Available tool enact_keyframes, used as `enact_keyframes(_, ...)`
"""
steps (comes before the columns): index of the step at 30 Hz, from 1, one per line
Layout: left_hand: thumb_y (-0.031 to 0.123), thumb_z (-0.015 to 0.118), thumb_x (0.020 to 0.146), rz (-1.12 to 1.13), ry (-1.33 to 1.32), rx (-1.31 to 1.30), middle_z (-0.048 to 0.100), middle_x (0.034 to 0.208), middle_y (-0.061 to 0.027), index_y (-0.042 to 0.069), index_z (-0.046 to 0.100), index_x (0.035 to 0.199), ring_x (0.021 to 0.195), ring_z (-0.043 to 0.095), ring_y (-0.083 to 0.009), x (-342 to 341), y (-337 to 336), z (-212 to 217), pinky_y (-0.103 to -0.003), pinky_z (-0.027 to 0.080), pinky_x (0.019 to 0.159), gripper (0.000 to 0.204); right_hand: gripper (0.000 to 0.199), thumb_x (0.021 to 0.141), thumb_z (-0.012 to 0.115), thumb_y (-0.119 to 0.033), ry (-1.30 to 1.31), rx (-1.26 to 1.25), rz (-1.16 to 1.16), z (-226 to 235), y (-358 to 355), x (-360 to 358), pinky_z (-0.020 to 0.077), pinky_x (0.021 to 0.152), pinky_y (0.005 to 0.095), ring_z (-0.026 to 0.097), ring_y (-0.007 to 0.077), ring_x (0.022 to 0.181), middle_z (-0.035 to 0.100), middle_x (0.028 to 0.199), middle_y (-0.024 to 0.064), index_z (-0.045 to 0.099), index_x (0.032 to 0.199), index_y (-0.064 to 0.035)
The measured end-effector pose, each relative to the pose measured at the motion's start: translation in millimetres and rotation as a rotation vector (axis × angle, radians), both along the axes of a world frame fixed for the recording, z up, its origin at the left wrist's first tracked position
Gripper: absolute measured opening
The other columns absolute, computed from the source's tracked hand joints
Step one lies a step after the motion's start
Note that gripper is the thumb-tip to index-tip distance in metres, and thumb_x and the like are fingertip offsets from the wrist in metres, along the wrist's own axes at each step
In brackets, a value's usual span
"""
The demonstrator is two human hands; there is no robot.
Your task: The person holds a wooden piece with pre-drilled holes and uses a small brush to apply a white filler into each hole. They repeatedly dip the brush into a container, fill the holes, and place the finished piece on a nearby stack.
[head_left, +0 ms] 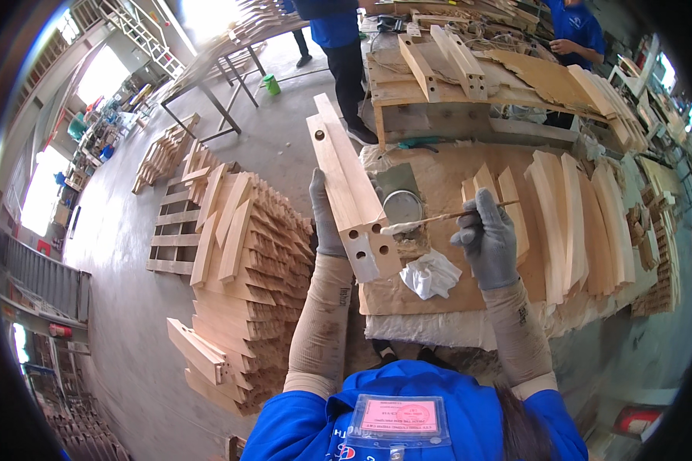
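Observation:
My left hand point(328, 219), in a grey glove, grips a pale wooden piece point(346, 173) that looks like two bars side by side. It is held at a tilt, its end face with several round holes turned toward me. A whitish film covers part of that face. My right hand point(487, 240), also gloved, pinches a thin stick point(447, 218). Its white-coated tip reaches beside the holes; whether it touches the wood I cannot tell. Below the stick, a round open tin point(402, 206) stands on the brown-covered table point(454, 303), with a crumpled white cloth point(430, 274) nearer me.
Cut wooden pieces point(573, 223) lie in a row on the table's right. To my left rises a tall stack of wooden parts point(242, 307) beside a pallet point(173, 234). Ahead is a workbench point(500, 92) with more bars. Two people in blue point(334, 34) stand beyond.

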State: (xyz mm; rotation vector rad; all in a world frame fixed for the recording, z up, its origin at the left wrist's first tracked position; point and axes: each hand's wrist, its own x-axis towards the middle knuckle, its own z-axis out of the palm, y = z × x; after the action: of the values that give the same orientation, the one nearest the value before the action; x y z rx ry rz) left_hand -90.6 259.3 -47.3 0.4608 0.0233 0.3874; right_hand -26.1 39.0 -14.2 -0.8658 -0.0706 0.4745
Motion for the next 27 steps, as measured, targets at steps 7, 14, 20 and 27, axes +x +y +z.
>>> enact_keyframes(7, 0.056, 0.058, 0.084, -0.048, -0.029, -0.061, 0.054, 0.096, -0.0152, -0.002, 0.048, 0.115, 0.086, 0.060, -0.0238, 2.3, -14.9, 17.2, -0.035, 0.056, 0.080, 0.066, 0.022, 0.093, 0.057, -0.019, -0.217, -0.017, 0.123, 19.4, -12.0, 0.8, 0.0550, 0.049, 0.0246, 0.063, 0.0151, 0.055, 0.063, 0.073, 0.0105, 0.062, 0.090, 0.0015)
enact_keyframes(14, 0.057, 0.050, 0.087, 0.014, 0.027, -0.061, 0.061, 0.089, -0.0098, 0.005, 0.049, 0.118, 0.076, 0.065, -0.0200, -3.5, -36.1, 51.6, -0.031, 0.058, 0.066, 0.061, 0.018, 0.093, 0.054, -0.013, -0.403, 0.025, 0.294, 26.9, -33.5, 6.7, 0.0574, 0.057, 0.0286, 0.068, 0.0218, 0.065, 0.067, 0.079, 0.0155, 0.061, 0.093, 0.0035)
enact_keyframes(20, 0.058, 0.051, 0.087, -0.027, -0.015, -0.092, 0.061, 0.088, -0.0108, 0.004, 0.049, 0.115, 0.076, 0.065, -0.0211, -6.0, -42.8, 65.4, -0.031, 0.058, 0.067, 0.061, 0.018, 0.092, 0.056, -0.012, -0.442, 0.050, 0.382, 25.4, -44.8, 10.4, 0.0572, 0.057, 0.0295, 0.069, 0.0232, 0.068, 0.067, 0.078, 0.0159, 0.062, 0.093, 0.0041)
enact_keyframes(27, 0.058, 0.051, 0.086, -0.030, -0.042, -0.089, 0.059, 0.087, -0.0114, 0.004, 0.049, 0.114, 0.075, 0.064, -0.0207, -5.4, -45.1, 69.8, -0.031, 0.058, 0.067, 0.061, 0.022, 0.094, 0.056, -0.020, -0.443, -0.006, 0.382, 25.3, -55.5, 4.8, 0.0551, 0.049, 0.0251, 0.069, 0.0229, 0.063, 0.066, 0.070, 0.0161, 0.061, 0.088, 0.0015)
